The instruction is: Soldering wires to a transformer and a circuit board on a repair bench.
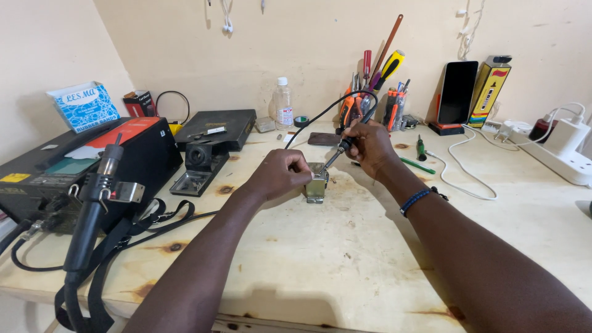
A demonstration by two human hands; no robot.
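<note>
My right hand (pixel 370 147) grips a black soldering iron (pixel 343 147) like a pen, its tip angled down onto the top of a small metal holder (pixel 317 186) at the middle of the wooden table (pixel 320 259). A black cable runs from the iron up and left. My left hand (pixel 280 174) is closed against the left side of the metal holder, fingers pinched at its top edge; what lies between them is hidden. A blue band sits on my right wrist.
A black rework station (pixel 74 169) with a hot-air wand (pixel 92 209) stands at the left. Behind are a black case (pixel 219 126), clear bottle (pixel 283 103), tool cup with screwdrivers and pliers (pixel 370 98), propped phone (pixel 457 92), yellow box (pixel 488 91), white power strip (pixel 564 151).
</note>
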